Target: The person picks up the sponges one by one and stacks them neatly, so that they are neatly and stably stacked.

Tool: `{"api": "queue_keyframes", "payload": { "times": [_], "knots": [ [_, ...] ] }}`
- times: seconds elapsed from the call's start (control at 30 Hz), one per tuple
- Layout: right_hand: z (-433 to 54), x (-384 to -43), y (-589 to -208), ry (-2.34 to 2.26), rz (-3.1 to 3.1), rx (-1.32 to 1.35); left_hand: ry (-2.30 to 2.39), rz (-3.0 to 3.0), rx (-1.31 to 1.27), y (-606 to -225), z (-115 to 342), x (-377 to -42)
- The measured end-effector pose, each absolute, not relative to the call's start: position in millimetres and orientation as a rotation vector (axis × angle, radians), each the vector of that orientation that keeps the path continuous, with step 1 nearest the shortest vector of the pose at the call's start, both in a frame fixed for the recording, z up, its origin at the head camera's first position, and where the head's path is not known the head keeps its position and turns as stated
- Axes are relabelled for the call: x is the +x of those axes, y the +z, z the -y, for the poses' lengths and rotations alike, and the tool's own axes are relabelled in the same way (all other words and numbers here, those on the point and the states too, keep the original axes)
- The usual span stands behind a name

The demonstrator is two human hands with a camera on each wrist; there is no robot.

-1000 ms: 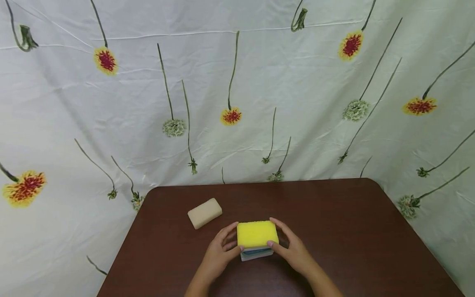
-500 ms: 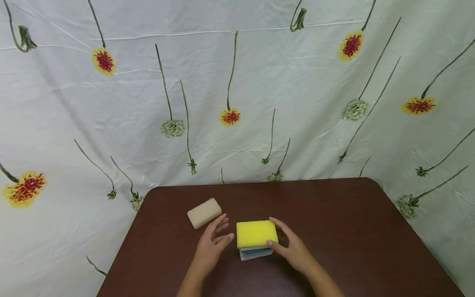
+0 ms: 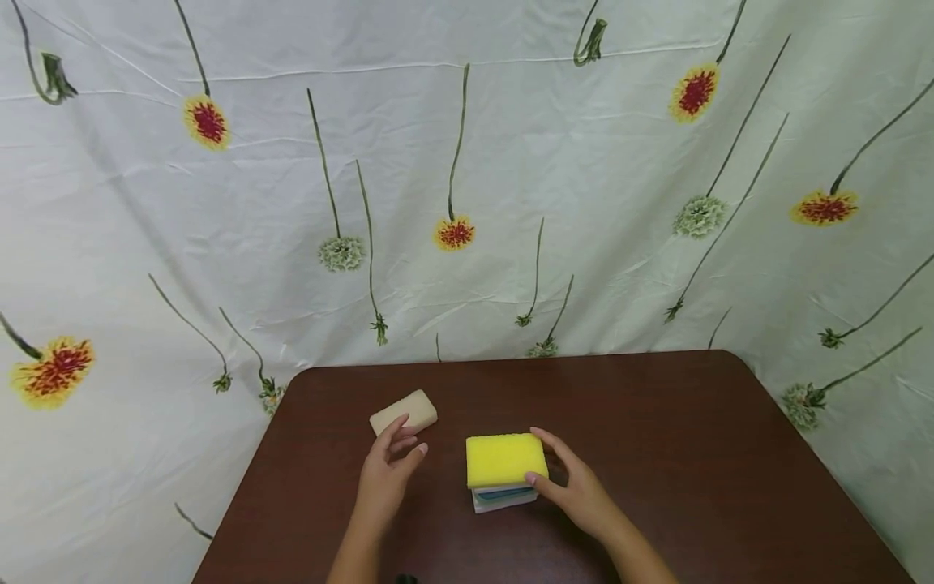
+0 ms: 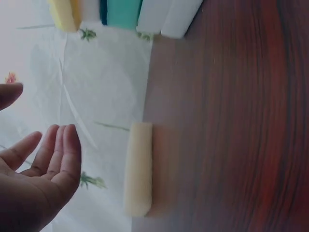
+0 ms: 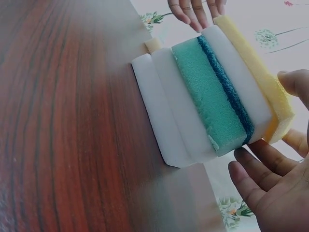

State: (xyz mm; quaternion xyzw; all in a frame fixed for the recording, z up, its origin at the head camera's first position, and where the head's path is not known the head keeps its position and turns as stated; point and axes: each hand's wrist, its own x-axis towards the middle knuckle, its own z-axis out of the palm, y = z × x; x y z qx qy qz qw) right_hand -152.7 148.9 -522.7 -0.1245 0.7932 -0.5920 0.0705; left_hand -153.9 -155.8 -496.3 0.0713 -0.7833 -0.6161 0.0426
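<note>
A stack stands on the table, topped by a yellow sponge (image 3: pixel 505 460). Under it, in the right wrist view, come a white block (image 5: pixel 239 79), a green sponge (image 5: pixel 205 94) with a dark blue scouring layer, and two more white blocks (image 5: pixel 176 108). My right hand (image 3: pixel 580 491) holds the yellow sponge at its right end, thumb on the near corner and a finger at the far corner. Left of the stack, my left hand (image 3: pixel 385 474) is loosely spread and holds nothing. Its fingertips overlap a beige sponge-like block (image 3: pixel 416 408) in the head view; the left wrist view shows them apart.
The dark wood table (image 3: pixel 693 454) has rounded far corners. Behind it hangs a pale cloth (image 3: pixel 584 162) printed with flowers. A small black object (image 3: pixel 406 579) shows at the bottom edge of the head view.
My left hand has left the stack's left side and moved left to the beige block. The right hand and the stack have stayed in place.
</note>
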Motion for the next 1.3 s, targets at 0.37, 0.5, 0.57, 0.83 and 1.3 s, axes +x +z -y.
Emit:
{"api": "queue_keyframes", "payload": {
  "times": [0.37, 0.5, 0.57, 0.83, 1.3],
  "knots": [
    [-149.2, -151.5, -521.0, -1.777, -2.399, -0.373, -1.791, 2.451, 0.338, -499.1, 180.7, -161.7],
    [-149.0, -150.9, -519.9, -1.779, -2.401, -0.366, -1.744, 2.474, 0.39, -501.7, 188.3, -165.9],
    [-149.1, -150.7, -519.5, -1.781, -2.395, -0.365, -1.742, 2.469, 0.413, -503.7, 191.7, -168.3],
    [-150.3, -152.0, -521.2, -1.769, -2.396, -0.369, -1.768, 2.425, 0.483, -510.0, 202.8, -177.6],
    [-152.0, -153.6, -524.1, -1.769, -2.395, -0.391, -1.75, 2.568, 0.55, -525.5, 215.8, -191.8]
  ]
}}
